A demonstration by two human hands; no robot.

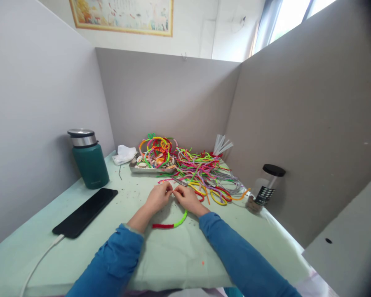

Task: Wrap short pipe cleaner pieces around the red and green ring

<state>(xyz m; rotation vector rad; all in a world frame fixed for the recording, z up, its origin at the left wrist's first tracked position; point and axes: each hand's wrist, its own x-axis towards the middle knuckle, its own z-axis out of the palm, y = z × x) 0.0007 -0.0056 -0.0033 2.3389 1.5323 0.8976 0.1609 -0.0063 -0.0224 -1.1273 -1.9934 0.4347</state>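
My left hand (159, 195) and my right hand (187, 196) meet over the middle of the table, thumbs and forefingers pinched together. A small reddish bit of pipe cleaner shows faintly between the fingertips; most of it is hidden by the fingers. Below my right palm, a fuzzy pipe cleaner strip (179, 222), bright green turning to dark red, curves down toward the left. Whether it joins what my fingers pinch is hidden. Just beyond the fingertips lie scissors (179, 180), partly covered by my right hand and the pipe cleaners.
Behind the hands lie a heap of coloured pipe cleaners (200, 163) and a metal tray (151, 170) of small pieces. At left stand a green bottle (90, 165), a black phone (85, 212) with a white cable, and tissues (124, 154). A black-lidded clear bottle (266, 187) stands right. Grey partitions enclose the table.
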